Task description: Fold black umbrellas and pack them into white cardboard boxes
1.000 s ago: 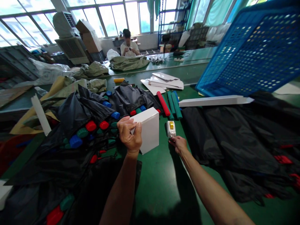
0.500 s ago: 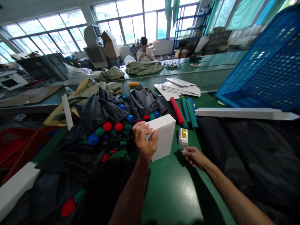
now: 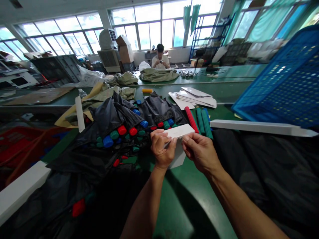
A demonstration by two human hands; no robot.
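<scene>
Both my hands hold a white cardboard box (image 3: 179, 132) above the green table (image 3: 174, 205). My left hand (image 3: 162, 148) grips its near left corner with the fingers curled round the edge. My right hand (image 3: 199, 150) pinches the box's near right side. The top of the box tilts away from me and its lower part is hidden behind my hands. Black folded umbrellas with red, green and blue caps (image 3: 122, 130) lie piled just left of the box.
Red and green rods (image 3: 199, 119) lie behind the box beside a stack of flat white cards (image 3: 194, 96). A long white box (image 3: 259, 127) and a tilted blue crate (image 3: 281, 86) sit right. Black fabric (image 3: 269, 172) covers the right side. A person (image 3: 160, 59) sits far back.
My right hand left the small white and yellow device on the table and came up to grip the box. The box tipped flatter. The device is now hidden.
</scene>
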